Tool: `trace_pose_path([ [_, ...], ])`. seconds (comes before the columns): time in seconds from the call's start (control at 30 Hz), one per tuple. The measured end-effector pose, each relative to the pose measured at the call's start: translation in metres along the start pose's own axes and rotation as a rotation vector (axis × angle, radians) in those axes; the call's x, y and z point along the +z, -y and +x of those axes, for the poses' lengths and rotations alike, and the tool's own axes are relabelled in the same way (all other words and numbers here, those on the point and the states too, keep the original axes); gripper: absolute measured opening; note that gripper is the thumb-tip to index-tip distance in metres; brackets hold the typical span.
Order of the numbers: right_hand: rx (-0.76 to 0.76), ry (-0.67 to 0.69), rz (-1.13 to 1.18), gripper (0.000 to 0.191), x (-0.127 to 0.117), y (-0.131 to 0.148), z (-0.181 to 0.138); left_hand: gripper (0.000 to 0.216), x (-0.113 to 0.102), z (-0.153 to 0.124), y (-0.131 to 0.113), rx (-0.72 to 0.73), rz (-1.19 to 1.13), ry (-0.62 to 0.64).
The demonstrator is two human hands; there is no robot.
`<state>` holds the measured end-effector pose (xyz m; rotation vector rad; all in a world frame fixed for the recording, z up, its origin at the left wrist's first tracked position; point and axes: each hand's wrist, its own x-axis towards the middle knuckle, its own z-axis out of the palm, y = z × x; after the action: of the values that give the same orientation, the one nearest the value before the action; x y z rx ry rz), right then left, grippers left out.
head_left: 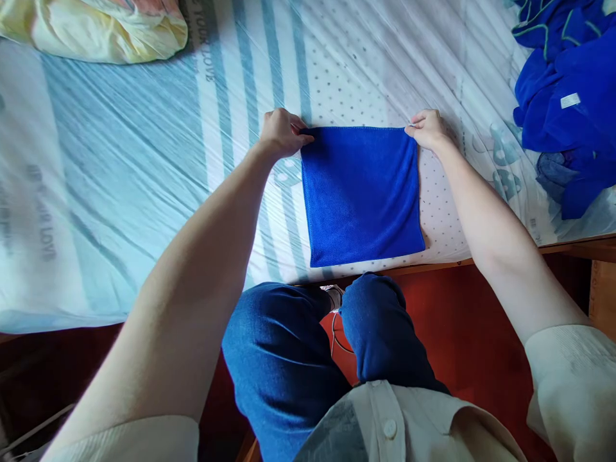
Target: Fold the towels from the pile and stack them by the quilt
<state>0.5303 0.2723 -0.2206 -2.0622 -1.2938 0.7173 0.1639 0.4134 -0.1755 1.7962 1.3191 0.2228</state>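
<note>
A blue cloth (360,192) lies nearly flat on the bed sheet, roughly square, with slight ripples toward its lower right. My left hand (283,133) pinches its far left corner between thumb and fingers. At the far right corner, my right hand (428,130) grips the cloth the same way, with a small pale bit, perhaps a tag, showing at the fingertips. The cloth's far edge runs straight between both hands. Its near edge rests close to the edge of the bed.
A pile of crumpled blue cloths (572,96) sits at the right. Yellowish bedding (96,29) is bunched at the upper left. The patterned sheet (135,160) covers the bed, whose wooden edge (452,264) runs just beyond my knees. Below is a red floor (476,327).
</note>
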Motion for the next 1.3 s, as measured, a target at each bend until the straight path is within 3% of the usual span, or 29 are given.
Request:
trace_pose_path([
  [0.1,0.032,0.011,0.014,0.033,-0.007,0.005,-0.002,0.024,-0.008,0.011,0.001,0.011,0.063,0.08],
  [0.17,0.035,-0.019,-0.006,0.034,-0.009,0.012,-0.002,0.023,-0.013,0.014,-0.005,0.021,0.069,0.058],
  [0.27,0.015,-0.155,-0.069,0.034,0.003,0.034,-0.01,0.032,-0.011,0.0,-0.023,0.029,0.025,-0.121],
  [0.37,-0.056,-0.251,-0.187,0.042,0.032,0.066,-0.036,0.053,0.007,-0.034,-0.04,0.14,0.003,-0.278],
  [0.47,-0.197,-0.079,-0.231,0.054,0.06,0.083,-0.07,0.059,0.035,-0.067,-0.037,0.3,-0.017,-0.124],
  [0.53,-0.243,0.029,-0.232,0.058,0.067,0.077,-0.084,0.067,0.048,-0.076,-0.022,0.336,-0.039,-0.059],
  [0.67,-0.135,0.019,-0.303,0.06,0.053,0.056,-0.081,0.088,0.058,-0.063,0.006,0.248,-0.011,-0.159],
  [0.77,-0.087,-0.017,-0.44,0.066,0.048,0.066,-0.087,0.095,0.066,-0.059,0.006,0.223,0.096,-0.212],
  [0.9,-0.259,0.077,-0.466,0.065,0.071,0.096,-0.143,0.086,0.097,-0.092,-0.005,0.375,0.232,-0.125],
  [1.03,-0.303,0.149,-0.397,0.061,0.089,0.096,-0.202,0.076,0.121,-0.139,-0.002,0.445,0.287,-0.049],
  [1.17,-0.218,0.021,-0.357,0.058,0.083,0.077,-0.227,0.072,0.12,-0.173,0.01,0.371,0.291,-0.086],
  [1.3,0.04,-0.304,-0.253,0.054,0.069,0.059,-0.259,0.068,0.116,-0.208,0.027,0.238,0.266,-0.165],
])
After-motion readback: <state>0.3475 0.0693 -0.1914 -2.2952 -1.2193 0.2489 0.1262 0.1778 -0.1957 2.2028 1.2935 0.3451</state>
